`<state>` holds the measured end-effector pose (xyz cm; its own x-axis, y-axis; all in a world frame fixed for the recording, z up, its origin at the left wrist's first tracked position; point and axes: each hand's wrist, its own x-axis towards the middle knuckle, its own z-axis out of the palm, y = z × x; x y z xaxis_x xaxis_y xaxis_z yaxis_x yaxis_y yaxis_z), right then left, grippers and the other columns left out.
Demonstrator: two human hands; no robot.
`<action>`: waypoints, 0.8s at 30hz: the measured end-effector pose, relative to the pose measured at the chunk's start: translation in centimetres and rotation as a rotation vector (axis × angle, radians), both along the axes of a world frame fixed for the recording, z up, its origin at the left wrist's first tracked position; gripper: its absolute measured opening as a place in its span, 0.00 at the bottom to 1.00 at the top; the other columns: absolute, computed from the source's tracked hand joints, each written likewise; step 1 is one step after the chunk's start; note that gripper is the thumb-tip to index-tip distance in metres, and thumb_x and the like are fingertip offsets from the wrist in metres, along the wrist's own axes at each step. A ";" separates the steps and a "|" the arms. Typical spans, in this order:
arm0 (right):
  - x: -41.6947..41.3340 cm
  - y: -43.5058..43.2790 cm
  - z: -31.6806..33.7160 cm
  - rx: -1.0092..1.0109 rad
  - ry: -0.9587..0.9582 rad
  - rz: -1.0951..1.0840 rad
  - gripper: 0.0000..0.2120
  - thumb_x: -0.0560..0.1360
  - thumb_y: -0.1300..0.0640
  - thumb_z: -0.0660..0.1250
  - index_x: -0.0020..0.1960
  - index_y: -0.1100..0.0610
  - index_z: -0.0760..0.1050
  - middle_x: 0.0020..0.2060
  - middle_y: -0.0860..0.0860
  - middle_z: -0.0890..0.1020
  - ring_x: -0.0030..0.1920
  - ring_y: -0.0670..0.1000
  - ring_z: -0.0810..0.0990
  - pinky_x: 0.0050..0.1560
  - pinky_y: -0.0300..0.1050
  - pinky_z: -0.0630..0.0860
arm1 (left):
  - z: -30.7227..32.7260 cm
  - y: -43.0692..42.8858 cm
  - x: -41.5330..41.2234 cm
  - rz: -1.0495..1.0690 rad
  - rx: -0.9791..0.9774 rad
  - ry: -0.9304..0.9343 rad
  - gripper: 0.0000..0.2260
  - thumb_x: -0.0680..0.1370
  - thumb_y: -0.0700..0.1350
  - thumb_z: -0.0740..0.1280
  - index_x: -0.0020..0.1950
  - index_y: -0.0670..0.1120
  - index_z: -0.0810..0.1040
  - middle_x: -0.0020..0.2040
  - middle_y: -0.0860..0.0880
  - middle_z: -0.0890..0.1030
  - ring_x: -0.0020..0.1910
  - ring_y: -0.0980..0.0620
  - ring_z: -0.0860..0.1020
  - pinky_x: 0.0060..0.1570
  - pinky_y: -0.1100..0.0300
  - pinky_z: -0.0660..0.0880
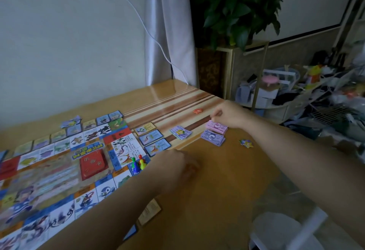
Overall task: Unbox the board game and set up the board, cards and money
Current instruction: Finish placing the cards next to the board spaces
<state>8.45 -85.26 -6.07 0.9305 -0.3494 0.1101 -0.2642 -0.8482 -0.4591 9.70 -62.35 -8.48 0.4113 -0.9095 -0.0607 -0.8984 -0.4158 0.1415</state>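
Head view, single frame.

- Board (pixel 59 170) lies unfolded on the table (pixel 217 180), filling the view toward 8 o'clock
- Red card deck (pixel 93 165) sits on its centre; pawns (pixel 138 164) are clustered at the deck's 3 o'clock
- Three face-up cards (pixel 151 136) lie in a row just off the board edge
- Money is well apart from the board, at its 2 o'clock: a loose purple pile (pixel 180 132), a purple stack (pixel 213 137), and a pink stack (pixel 216 127) at that stack's 12 o'clock
- Right hand (pixel 227 115): thumb and forefinger pinch the pink stack's far corner
- Left hand (pixel 177 165): low over bare table and blurred, so its grip cannot be told

Judged step: sorting money into piles, with board and deck already placed. The next move likely calls for squaring the pink stack and setting it clear of the purple one without fanning the notes
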 end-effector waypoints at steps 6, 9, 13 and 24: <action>8.1 -0.3 -0.4 -0.134 0.120 0.018 0.11 0.77 0.64 0.63 0.54 0.63 0.81 0.54 0.60 0.81 0.54 0.58 0.78 0.59 0.53 0.74 | 0.3 -0.6 3.0 0.016 0.015 0.160 0.13 0.79 0.48 0.61 0.60 0.59 0.79 0.60 0.59 0.80 0.58 0.60 0.76 0.60 0.59 0.72; 10.4 -1.0 -1.0 -0.208 0.213 0.051 0.11 0.78 0.62 0.62 0.56 0.64 0.79 0.54 0.61 0.81 0.55 0.60 0.77 0.58 0.51 0.74 | 1.2 -1.5 3.7 -0.041 -0.012 0.262 0.11 0.80 0.46 0.62 0.58 0.54 0.81 0.58 0.57 0.81 0.55 0.62 0.76 0.48 0.77 0.66; 12.4 -1.6 -1.5 -0.285 0.311 0.093 0.10 0.77 0.59 0.65 0.55 0.60 0.80 0.53 0.58 0.81 0.54 0.58 0.77 0.57 0.49 0.73 | 1.6 -2.1 5.1 -0.079 0.008 0.375 0.10 0.80 0.46 0.63 0.58 0.50 0.82 0.57 0.54 0.82 0.54 0.61 0.76 0.52 0.76 0.68; 15.3 -1.3 0.0 -0.455 0.486 0.111 0.15 0.70 0.57 0.74 0.56 0.59 0.81 0.53 0.54 0.82 0.54 0.53 0.79 0.58 0.46 0.75 | 3.6 -4.7 10.8 0.141 -0.162 0.666 0.11 0.81 0.41 0.61 0.60 0.45 0.79 0.53 0.51 0.83 0.47 0.56 0.82 0.48 0.68 0.77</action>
<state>23.77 -86.52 -6.10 0.9392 -0.2665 -0.2165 -0.2503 -0.9630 0.0998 20.48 -67.10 -4.86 0.4485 -0.8690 -0.2091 -0.5377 -0.4492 0.7135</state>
